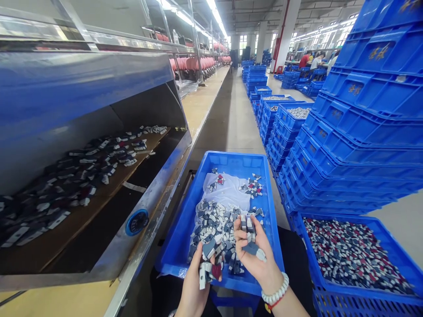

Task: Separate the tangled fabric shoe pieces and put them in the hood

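**Q:** Why do the hands sit where they do over the tray?

**A:** The blue tray rests at the person's lap, its near edge towards the body, so both hands work just above that edge. The left hand is closed round a small bundle of flat pieces at the near edge, left of centre — a stack kept together in the fist. The right hand lies palm up just right of it, fingers curled loosely round a few more pieces, with one blue-grey piece flat on the palm. A palm held upward keeps the faces in view, which looks suited to sorting or aligning.

**Q:** And how do the pieces look?

**A:** Small, flat, card-like tabs in grey, white, dark blue and a little red. The loose pile covers the near half of the tray floor on a white sheet; a small cluster sits towards the far right corner.

**Q:** What surrounds the tray?

**A:** To the left, a steel-framed conveyor carries similar pieces along its board. To the right, a second crate is full of them — behind it, stacked blue crates lean along the aisle.
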A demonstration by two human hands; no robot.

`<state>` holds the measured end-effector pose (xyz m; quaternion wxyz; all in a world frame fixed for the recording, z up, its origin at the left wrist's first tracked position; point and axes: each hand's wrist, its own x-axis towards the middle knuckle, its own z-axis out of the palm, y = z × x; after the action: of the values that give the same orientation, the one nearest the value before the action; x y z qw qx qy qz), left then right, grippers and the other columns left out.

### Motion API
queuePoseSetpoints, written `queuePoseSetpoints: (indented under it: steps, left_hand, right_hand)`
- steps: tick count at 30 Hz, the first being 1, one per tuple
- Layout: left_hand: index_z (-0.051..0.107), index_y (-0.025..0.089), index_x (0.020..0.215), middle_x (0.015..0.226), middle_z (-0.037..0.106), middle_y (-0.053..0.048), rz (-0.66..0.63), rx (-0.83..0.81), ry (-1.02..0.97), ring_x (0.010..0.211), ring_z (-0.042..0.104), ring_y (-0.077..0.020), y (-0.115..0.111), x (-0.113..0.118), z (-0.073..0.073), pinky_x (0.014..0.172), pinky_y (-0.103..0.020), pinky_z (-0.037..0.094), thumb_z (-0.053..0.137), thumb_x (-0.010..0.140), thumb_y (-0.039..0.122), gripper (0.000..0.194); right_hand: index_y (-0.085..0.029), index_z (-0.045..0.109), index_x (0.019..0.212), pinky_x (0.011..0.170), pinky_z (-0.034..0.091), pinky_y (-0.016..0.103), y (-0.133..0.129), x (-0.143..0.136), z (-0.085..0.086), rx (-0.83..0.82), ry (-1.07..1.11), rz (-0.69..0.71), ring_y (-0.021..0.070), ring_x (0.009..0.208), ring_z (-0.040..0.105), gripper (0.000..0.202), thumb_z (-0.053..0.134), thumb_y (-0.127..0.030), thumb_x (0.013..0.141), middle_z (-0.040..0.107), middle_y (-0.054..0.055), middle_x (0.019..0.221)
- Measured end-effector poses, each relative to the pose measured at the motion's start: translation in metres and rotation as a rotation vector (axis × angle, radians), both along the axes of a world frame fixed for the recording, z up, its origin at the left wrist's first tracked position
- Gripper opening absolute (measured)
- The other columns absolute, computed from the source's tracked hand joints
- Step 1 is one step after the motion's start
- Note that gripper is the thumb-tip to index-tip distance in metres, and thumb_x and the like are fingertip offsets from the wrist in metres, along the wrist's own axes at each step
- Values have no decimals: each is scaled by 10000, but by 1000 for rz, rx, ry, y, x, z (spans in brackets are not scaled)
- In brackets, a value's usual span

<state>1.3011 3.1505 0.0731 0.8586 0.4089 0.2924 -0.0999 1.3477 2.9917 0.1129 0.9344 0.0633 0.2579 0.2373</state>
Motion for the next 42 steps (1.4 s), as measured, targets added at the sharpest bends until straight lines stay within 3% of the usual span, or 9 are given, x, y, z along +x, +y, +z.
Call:
queuePoseSetpoints:
  steps: [15, 21, 27, 31, 34, 37, 40, 42]
  left_hand:
    - [623, 158, 649, 539, 519, 24, -1, 3, 12, 444, 492, -130, -1, 0, 2, 440, -259, 469, 850, 599, 576, 479]
    - [618, 162, 657, 555, 521, 25, -3, -12, -6, 461, 482, -114, 2, -1, 1, 486, -244, 499, 818, 674, 539, 427]
    - [622, 156, 644, 552, 522, 21, -7, -19, -18, 457, 476, -114, -1, 0, 5, 487, -252, 502, 827, 659, 543, 439]
    - [608, 151, 607, 554, 526, 10, -31, -18, -29, 453, 491, -116, -1, -3, 8, 472, -254, 494, 810, 681, 546, 450]
    - [664, 166, 743, 559, 542, 19, 45, -52, -25, 436, 492, -123, 6, -6, 16, 420, -252, 454, 818, 695, 471, 345]
    - [669, 237, 987, 788, 682, -9, 110, -132, -89, 546, 607, -174, 13, 11, 39, 411, -243, 433, 852, 654, 333, 393]
    - [647, 230, 972, 992, 709, -64, 140, -239, -236, 707, 678, -226, 17, 68, 77, 493, -263, 471, 817, 690, 306, 338]
    - [626, 170, 848, 960, 697, -93, 150, -251, -316, 684, 659, -218, 23, 125, 107, 469, -257, 436, 669, 829, 418, 252]
  right_hand:
    - [-103, 534, 978, 344, 383, 136, 3, -4, 10, -14, 4, -27, 44, 426, 466, 463, 277, -484, 1034, 612, 24, 726]
    - [-145, 549, 760, 309, 344, 118, 5, -5, 14, -209, -122, -6, 63, 461, 423, 527, 277, -512, 1021, 432, -34, 578]
    - [-143, 536, 594, 312, 354, 136, 7, -12, 20, -458, -296, -58, 58, 478, 338, 586, 377, -557, 978, 411, -24, 594]
    - [-137, 548, 600, 314, 352, 142, 9, -9, 24, -475, -311, -46, 55, 462, 325, 553, 426, -535, 963, 418, -22, 587]
    - [-127, 576, 645, 318, 347, 132, 12, -7, 7, -365, -245, 32, 57, 486, 400, 432, 557, -466, 912, 474, -11, 611]
    - [-124, 614, 739, 336, 353, 101, 20, -2, -34, -238, -198, 174, 39, 486, 443, 293, 804, -345, 714, 547, -18, 638]
    - [-174, 559, 632, 288, 313, 99, 34, 8, -78, -244, -284, 366, 9, 359, 315, 432, 909, -406, 531, 462, -75, 508]
    - [-239, 540, 608, 286, 377, 156, 42, 12, -92, -408, -317, 433, 59, 359, 389, 374, 853, -444, 600, 456, -51, 511]
